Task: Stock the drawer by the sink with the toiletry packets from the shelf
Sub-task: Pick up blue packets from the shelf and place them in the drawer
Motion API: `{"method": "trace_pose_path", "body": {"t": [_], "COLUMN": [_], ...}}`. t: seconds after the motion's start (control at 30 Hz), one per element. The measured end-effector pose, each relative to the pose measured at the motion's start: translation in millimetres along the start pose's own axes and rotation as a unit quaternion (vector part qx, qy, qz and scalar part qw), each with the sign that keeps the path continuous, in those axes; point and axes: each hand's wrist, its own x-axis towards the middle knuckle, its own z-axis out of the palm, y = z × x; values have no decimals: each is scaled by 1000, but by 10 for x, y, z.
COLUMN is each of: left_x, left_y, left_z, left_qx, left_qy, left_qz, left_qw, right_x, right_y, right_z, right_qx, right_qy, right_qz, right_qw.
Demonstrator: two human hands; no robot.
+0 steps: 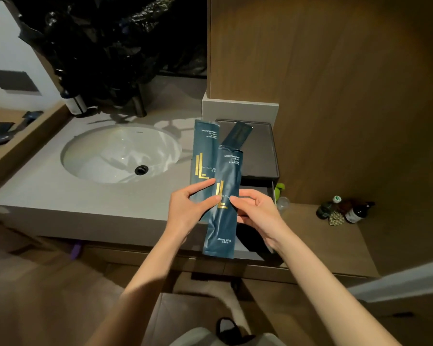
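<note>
just right of the sink [120, 153] we pinch two fanned toiletry packets [223, 221], left hand [185, 208] on both, right hand [255, 213] on the front one, seemingly to separate them over the half-hidden drawer [256, 191].

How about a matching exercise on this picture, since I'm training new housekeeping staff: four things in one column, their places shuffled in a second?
Things
1. dental kit packet
2. slanted dark packet
3. black drain
4. brown bottle

Places
A. on the wooden ledge
B. pinched between the left hand and the right hand
C. lying on the grey tray
D. at the bottom of the white basin

Pairs: 1-B, 2-C, 3-D, 4-A
</note>
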Motion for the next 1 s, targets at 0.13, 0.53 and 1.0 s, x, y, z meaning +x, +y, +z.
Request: {"method": "trace_pose_path", "body": {"t": [0.13, 0.53, 1.0], "left_x": [10, -95, -46], "left_y": [-18, -554, -701], "left_z": [-166, -564, -44], "left_qx": [54, 179, 142], "left_qy": [-16, 33, -45], "left_qz": [41, -41, -112], "left_qw": [998, 982, 983], "right_x": [-42, -36, 567], "right_y": [37, 89, 224], "right_z": [52, -279, -109], "right_qx": [11, -82, -92], "right_qy": [16, -37, 55], "right_qz": [5, 158, 171], "right_qw": [1000, 983, 979]}}
